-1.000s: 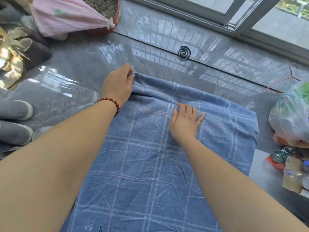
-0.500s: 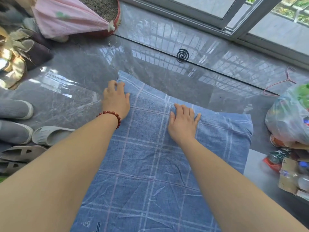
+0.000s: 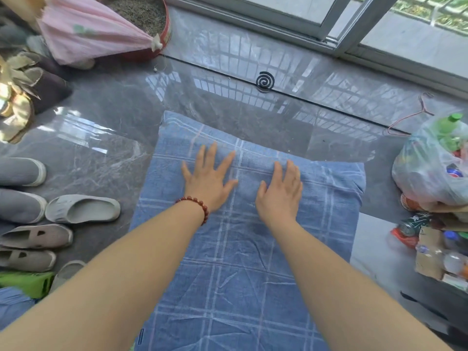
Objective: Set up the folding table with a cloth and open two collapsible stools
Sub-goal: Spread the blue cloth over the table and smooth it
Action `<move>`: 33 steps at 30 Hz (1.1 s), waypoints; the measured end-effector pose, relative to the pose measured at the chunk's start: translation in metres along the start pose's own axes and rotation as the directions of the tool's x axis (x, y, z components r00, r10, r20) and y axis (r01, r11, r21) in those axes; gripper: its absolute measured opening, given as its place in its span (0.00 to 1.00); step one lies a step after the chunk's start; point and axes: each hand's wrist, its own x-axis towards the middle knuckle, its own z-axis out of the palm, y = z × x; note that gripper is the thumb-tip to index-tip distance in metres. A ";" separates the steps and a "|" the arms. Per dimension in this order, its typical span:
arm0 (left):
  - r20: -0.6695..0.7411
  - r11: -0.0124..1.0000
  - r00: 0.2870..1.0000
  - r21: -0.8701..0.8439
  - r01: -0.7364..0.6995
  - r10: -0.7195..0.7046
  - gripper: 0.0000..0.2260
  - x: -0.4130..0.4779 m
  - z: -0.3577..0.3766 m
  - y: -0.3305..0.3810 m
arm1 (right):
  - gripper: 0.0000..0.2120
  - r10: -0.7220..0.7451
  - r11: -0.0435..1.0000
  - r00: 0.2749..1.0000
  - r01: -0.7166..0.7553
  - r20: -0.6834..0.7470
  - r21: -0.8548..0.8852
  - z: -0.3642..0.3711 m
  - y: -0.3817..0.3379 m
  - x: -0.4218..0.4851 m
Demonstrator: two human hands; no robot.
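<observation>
Cloth (image 3: 240,274), surface beneath hidden; left hand (image 3: 210,183), right hand (image 3: 279,193) flat on it, grip splayed, empty.

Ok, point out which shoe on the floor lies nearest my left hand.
The pale grey slide at the left edge of the blue checked cloth; the grey slip-ons and taupe cut-out shoes lie farther from the left hand.

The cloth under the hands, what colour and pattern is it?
The cloth is blue with a pale grid of checked lines, seen in the head view.
</observation>
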 end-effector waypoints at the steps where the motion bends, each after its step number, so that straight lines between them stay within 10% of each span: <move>1: 0.036 1.000 0.999 -0.002 -0.028 0.029 0.30 -0.004 0.005 0.013 | 0.27 0.034 0.999 0.999 -0.034 -0.002 -0.004 -0.002 0.006 0.000; 16: 0.125 0.995 0.991 0.093 0.037 -0.049 0.41 -0.002 0.013 0.057 | 0.23 0.043 0.994 0.997 -0.036 -0.064 0.101 -0.041 0.107 -0.003; 33: -0.011 0.972 0.973 0.041 -0.231 0.231 0.28 -0.024 0.048 0.241 | 0.13 0.203 0.876 0.966 -0.107 -0.159 0.470 -0.074 0.188 0.009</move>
